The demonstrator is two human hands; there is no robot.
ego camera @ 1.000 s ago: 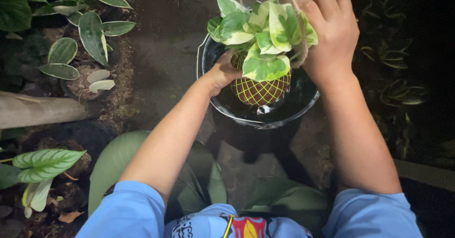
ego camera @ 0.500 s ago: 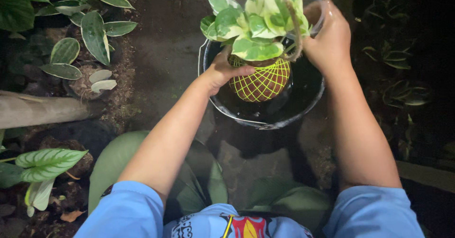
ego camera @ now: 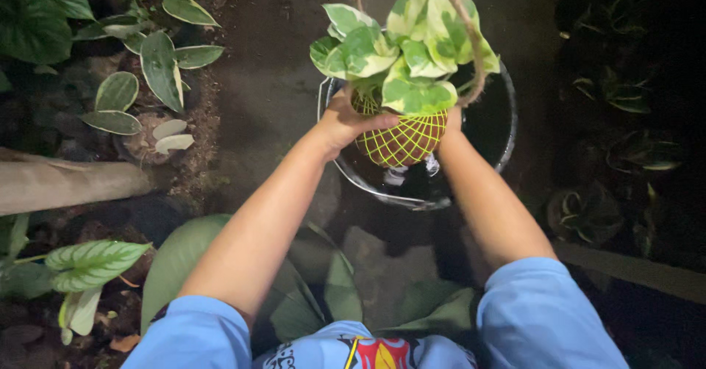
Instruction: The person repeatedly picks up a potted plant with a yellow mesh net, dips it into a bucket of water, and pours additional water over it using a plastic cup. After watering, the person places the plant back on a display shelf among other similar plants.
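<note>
A: Start nearest. What do you see?

B: Blue sleeves [ego camera: 540, 317] at the bottom edge and bare forearms reaching out over broad green leaves [ego camera: 309, 288] on the dark ground.

A: And the hands?

B: The left hand [ego camera: 346, 119] cups the side of the netted plant ball [ego camera: 403, 138], thumb laid across the yellow mesh, fingers curled round it. The right hand [ego camera: 450, 123] presses the opposite side, but leaves hide most of it, so I cannot tell how far its fingers close.

A: Anything different from a second ago?

B: Yes. The right hand was up at the rope [ego camera: 471, 45] then; now it has dropped to the ball, and the ball sits higher, held above the black bucket [ego camera: 485, 119] rather than down inside it.

A: Meaning?

B: I judge both hands now carry its weight.

A: Further off?

B: Potted foliage [ego camera: 151, 67] at the left.
</note>
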